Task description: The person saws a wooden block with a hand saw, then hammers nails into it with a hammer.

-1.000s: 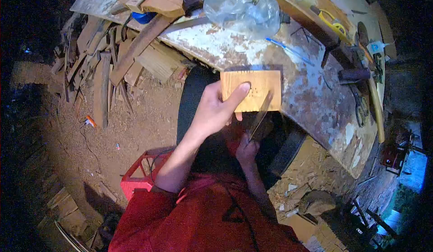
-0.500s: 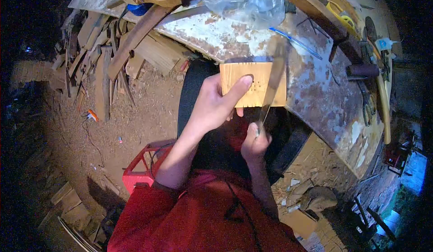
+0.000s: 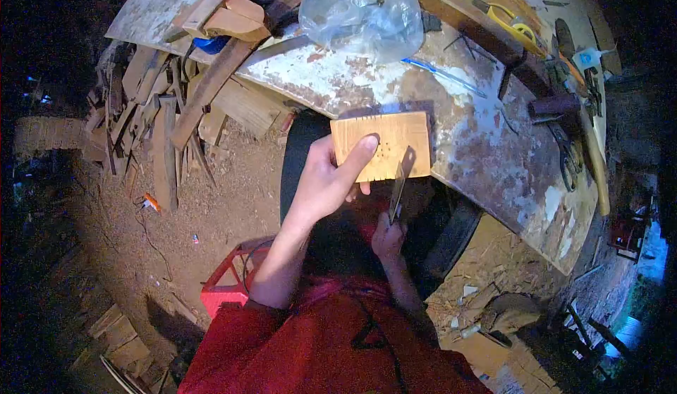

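Observation:
A pale wooden block (image 3: 412,136) rests at the near edge of the worktable, with small notches along its far and near edges and dark dots on its face. My left hand (image 3: 326,179) grips its left side, the thumb on top and the fingers underneath. My right hand (image 3: 388,237) is closed round the lower end of a thin metal blade (image 3: 398,191), below the block. The blade points away from me, and its tip overlaps the block's near edge. Its handle is hidden in my fist.
The paint-stained worktable (image 3: 486,161) carries a clear plastic bag (image 3: 363,16), a blue pen (image 3: 444,78), yellow-handled scissors (image 3: 518,31) and a dark cylinder (image 3: 554,107). Scrap wood (image 3: 166,147) is piled at the left. A red plastic stool (image 3: 226,288) stands beside me.
The blade, earlier stretched across the block's right part, has drawn back toward me with my right hand. The view has shifted slightly, and my left hand still holds the block.

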A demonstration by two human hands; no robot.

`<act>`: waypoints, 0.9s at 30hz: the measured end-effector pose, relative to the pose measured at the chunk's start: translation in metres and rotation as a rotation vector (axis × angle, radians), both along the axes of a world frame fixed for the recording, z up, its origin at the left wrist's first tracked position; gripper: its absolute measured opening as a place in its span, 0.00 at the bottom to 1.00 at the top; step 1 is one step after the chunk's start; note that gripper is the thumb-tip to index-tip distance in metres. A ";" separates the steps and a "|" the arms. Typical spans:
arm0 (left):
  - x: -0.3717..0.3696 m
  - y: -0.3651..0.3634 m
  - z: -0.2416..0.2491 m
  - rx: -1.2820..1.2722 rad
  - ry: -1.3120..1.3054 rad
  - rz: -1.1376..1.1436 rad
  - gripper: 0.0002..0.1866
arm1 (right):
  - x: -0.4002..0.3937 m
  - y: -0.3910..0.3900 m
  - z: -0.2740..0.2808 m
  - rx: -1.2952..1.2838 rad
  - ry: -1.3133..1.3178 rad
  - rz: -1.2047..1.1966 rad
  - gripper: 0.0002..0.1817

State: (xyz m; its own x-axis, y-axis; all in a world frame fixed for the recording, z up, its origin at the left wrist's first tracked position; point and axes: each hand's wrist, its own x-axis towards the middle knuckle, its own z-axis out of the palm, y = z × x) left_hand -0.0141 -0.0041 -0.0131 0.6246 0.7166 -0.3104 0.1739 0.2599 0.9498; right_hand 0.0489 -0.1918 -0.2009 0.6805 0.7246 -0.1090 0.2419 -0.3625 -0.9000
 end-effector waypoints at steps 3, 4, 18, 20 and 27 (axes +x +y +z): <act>-0.003 -0.007 -0.002 -0.014 -0.016 0.011 0.19 | 0.005 -0.001 0.010 -0.058 -0.106 0.026 0.14; -0.003 -0.006 -0.002 -0.023 -0.019 0.008 0.19 | 0.008 0.011 0.056 -0.239 0.018 0.067 0.12; 0.000 -0.001 0.002 -0.006 -0.027 0.004 0.21 | -0.006 0.018 -0.005 0.137 -0.454 -0.077 0.15; 0.000 -0.002 0.000 -0.026 -0.023 0.017 0.21 | -0.009 0.036 0.032 0.314 -0.410 -0.089 0.16; -0.002 0.000 0.000 -0.021 -0.048 -0.006 0.22 | -0.010 0.030 0.033 0.156 -0.217 -0.119 0.14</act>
